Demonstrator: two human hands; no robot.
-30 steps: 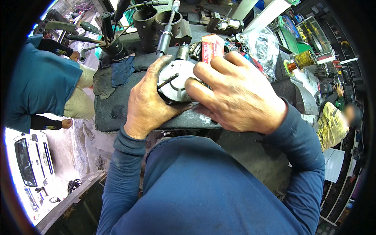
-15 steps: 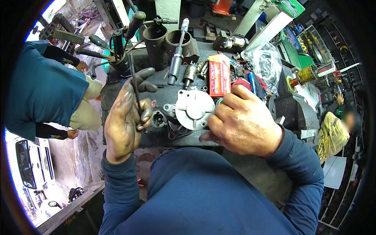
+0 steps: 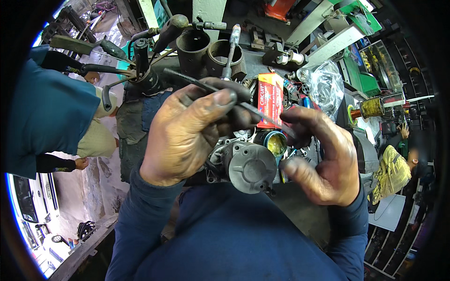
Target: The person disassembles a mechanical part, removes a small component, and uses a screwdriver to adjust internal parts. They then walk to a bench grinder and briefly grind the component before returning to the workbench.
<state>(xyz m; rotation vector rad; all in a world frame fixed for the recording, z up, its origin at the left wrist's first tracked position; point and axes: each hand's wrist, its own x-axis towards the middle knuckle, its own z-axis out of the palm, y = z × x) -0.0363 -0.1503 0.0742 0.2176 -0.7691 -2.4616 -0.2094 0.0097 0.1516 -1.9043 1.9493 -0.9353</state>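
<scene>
My left hand (image 3: 187, 126), fingers curled, pinches a thin dark metal rod (image 3: 253, 110) that slants from upper left down to the right. Near the rod's lower end is my right hand (image 3: 328, 159), its thumb and fingers apart; the fingertips are close to the tip, and contact cannot be made out. Both hands are smudged with black. Below and between them sits a round grey metal housing (image 3: 253, 168) with bolt holes, at the bench's front edge. Just behind it stands an opened tin of yellowish grease (image 3: 275, 143), close to my right fingers.
A red box (image 3: 270, 96) stands behind my hands. Two dark metal cylinders (image 3: 193, 44) and a holder of hammers and tools (image 3: 145, 77) are at the back left. Clear plastic bags (image 3: 326, 89) lie right. One person (image 3: 61, 112) is at left, another (image 3: 393, 168) far right.
My left hand has swung right, tilting the rod from upright to slanting. My right hand has opened and moved right, off the housing. The housing's pale round face now looks darker and sits lower.
</scene>
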